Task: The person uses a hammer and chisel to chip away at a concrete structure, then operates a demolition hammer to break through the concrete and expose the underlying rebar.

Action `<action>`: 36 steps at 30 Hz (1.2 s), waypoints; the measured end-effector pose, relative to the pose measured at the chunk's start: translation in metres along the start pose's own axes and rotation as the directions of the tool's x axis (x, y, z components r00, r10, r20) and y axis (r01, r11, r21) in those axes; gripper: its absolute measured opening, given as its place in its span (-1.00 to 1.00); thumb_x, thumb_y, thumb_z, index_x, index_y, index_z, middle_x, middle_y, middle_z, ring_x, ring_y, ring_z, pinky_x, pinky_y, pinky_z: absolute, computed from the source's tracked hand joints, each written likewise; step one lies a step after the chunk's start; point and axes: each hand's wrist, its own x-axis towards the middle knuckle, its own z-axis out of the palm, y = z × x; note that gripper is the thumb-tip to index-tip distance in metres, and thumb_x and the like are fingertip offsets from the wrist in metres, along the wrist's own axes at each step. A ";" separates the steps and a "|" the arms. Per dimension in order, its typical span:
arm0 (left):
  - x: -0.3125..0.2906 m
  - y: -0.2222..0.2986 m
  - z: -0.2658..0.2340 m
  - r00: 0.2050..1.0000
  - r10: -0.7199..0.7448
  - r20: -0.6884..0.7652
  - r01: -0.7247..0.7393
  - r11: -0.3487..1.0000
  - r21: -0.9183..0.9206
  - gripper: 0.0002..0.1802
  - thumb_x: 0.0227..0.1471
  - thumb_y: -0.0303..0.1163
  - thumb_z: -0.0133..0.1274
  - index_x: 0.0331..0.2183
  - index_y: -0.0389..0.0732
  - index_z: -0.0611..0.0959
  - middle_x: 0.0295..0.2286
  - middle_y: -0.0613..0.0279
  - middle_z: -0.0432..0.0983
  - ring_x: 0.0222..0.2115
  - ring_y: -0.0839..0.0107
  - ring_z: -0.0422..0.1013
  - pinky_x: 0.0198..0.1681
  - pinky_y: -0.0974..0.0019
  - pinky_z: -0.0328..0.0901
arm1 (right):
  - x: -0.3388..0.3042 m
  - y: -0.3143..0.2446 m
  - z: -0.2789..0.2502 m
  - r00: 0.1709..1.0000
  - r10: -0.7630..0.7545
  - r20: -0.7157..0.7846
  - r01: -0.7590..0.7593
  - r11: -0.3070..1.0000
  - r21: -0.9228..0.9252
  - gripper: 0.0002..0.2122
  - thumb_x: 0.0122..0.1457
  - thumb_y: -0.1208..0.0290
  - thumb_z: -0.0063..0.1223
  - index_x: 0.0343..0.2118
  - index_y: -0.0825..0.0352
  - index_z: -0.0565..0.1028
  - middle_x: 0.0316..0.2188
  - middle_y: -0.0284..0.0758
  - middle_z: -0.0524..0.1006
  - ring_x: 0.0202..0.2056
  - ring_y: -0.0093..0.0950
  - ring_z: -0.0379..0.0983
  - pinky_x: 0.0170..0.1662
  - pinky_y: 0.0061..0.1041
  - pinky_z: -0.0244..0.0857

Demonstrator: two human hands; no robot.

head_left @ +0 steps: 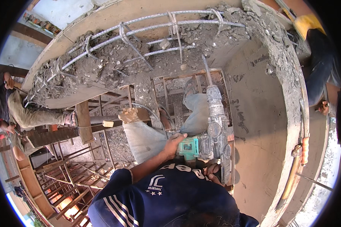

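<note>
Left hand point(174, 145) is closed against the teal housing point(188, 146), right hand point(213, 170) curled on the rear handle point(226, 164), partly hidden. Along the broken concrete beam point(106, 70), bars point(201, 22) are exposed; toward its near edge the demolition hammer point(216, 126) is pointed, chisel bit point(207, 70) foremost.

Right hand point(212, 169) partly hidden by navy shirt point(170, 196); left hand point(173, 145) partly by demolition hammer point(216, 126); far-right co-worker point(317, 68) cut off.
</note>
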 end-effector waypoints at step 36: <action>0.053 0.029 -0.014 0.999 -0.045 -0.007 0.045 0.996 -0.080 -0.65 0.16 -0.13 0.11 -0.18 -0.22 0.62 -0.29 0.16 0.62 -0.32 0.31 0.58 -0.23 0.20 0.50 | 0.055 -0.004 -0.006 0.985 0.056 0.164 -0.038 0.993 -0.111 -0.69 0.02 0.57 0.14 -0.20 0.26 0.29 -0.37 -0.29 0.31 -0.27 -0.37 0.34 -0.08 -0.23 0.28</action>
